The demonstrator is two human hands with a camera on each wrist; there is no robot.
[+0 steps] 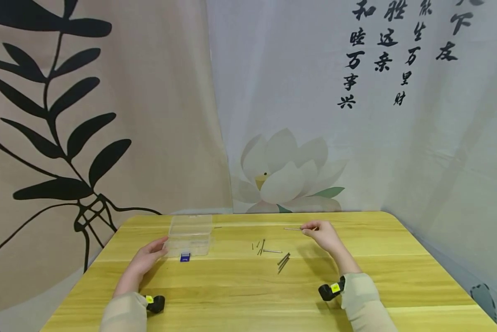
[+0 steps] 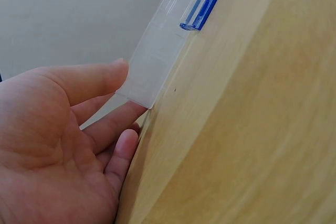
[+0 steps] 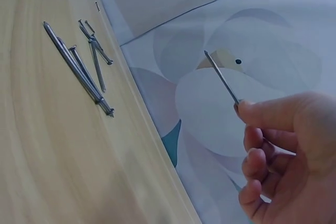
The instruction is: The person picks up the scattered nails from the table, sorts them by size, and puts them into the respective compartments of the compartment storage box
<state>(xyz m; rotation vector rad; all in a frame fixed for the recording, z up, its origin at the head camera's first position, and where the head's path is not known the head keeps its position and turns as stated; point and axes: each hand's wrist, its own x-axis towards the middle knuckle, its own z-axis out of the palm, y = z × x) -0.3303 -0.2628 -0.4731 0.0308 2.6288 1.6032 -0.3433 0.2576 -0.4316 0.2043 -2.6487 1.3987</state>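
Note:
At the table's left, a clear plastic storage box (image 1: 188,240) lies with its lid raised at the back; a blue latch (image 1: 185,257) hangs at its front edge. My left hand (image 1: 148,253) holds the box's near left corner, thumb on its side wall and a finger at the bottom edge in the left wrist view. Above the right part of the table, my right hand (image 1: 320,233) pinches a long nail (image 3: 223,80) by one end between thumb and forefinger. The nail's other end points left, away from the fingers. My remaining right fingers are curled.
Several loose nails (image 1: 284,263) of different lengths lie mid-table between my hands, some overlapping. A small nail (image 1: 218,227) lies right of the box, near the back edge. Behind the wooden table (image 1: 231,295) hangs a printed curtain (image 1: 169,115).

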